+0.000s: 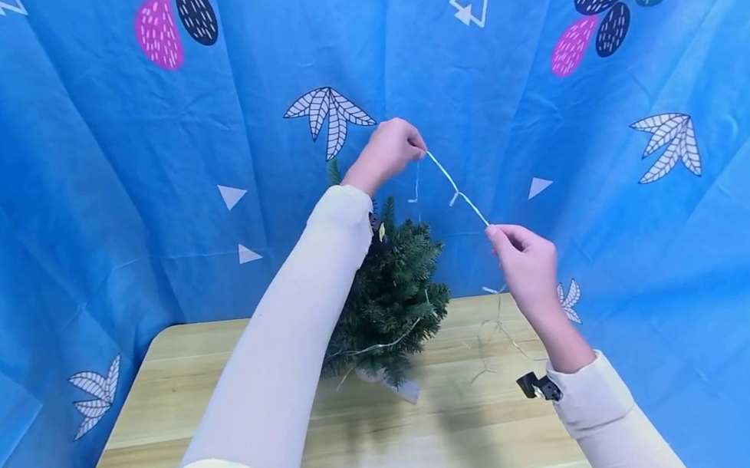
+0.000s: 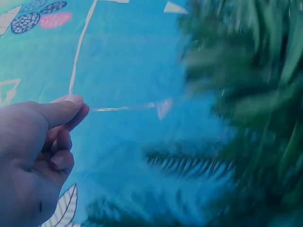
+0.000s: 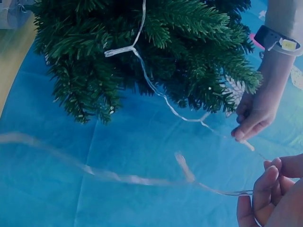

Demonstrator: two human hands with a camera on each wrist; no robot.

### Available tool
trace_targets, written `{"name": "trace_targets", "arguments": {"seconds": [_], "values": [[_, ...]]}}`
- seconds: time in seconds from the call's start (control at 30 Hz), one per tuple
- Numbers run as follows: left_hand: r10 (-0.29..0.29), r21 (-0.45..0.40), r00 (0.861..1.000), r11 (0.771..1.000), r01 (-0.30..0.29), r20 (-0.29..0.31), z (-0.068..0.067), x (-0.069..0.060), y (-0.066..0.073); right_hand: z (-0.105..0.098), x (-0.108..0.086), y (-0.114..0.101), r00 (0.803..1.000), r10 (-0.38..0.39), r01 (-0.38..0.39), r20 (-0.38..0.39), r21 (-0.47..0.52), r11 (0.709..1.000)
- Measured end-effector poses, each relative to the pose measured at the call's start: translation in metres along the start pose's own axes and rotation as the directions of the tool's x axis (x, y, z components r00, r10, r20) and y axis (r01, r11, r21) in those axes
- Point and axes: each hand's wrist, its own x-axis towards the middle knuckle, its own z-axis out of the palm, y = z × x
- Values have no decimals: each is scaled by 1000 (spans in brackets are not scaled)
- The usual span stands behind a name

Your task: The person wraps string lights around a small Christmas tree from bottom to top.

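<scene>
A string of fairy lights (image 1: 457, 192) on clear wire stretches taut between both hands. My left hand (image 1: 389, 151) pinches it between thumb and fingertips, high beside the top of a small green artificial Christmas tree (image 1: 398, 285). Lower and to the right, my right hand (image 1: 527, 259) also pinches the wire. In the left wrist view, the wire bends at the left hand's fingertips (image 2: 73, 100) and runs toward the branches. Part of the string lies across the lower branches, and a loose length hangs below the right hand. My left forearm hides much of the tree's left side.
The tree stands on a light wooden table (image 1: 180, 411). Behind and around it hangs a blue patterned cloth (image 1: 153, 174). A small pale tag or foot (image 1: 403, 391) shows at the tree's base. A black wrist camera (image 1: 538, 387) sits at the right cuff.
</scene>
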Motion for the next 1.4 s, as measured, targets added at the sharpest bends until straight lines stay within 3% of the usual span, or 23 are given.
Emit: {"name": "trace_targets", "arguments": {"seconds": [0.13,0.4,0.53,0.67,0.8,1.13,1.4], "values": [[-38,50,999,998,38,-2,-18,-5,-7,1,-3,-7,1000,-3,3,21,9,1000],[-135,52,991,989,136,-17,-43,-14,-28,6,-7,-17,998,-36,36,43,-1,999],[-148,130,989,980,148,-15,-47,-18,-37,10,-5,-19,998,-46,47,46,-15,999],[-143,186,989,974,133,44,-46,-23,-38,16,2,-20,997,-57,57,48,-15,998],[-178,201,980,967,158,87,-46,-26,-39,26,10,-22,997,-54,54,61,7,999],[-187,56,977,982,181,107,-59,-33,-60,49,21,-40,992,-96,92,87,48,995],[-184,-117,981,975,190,65,-68,-37,-83,56,23,-57,983,-166,160,82,74,984]]}}
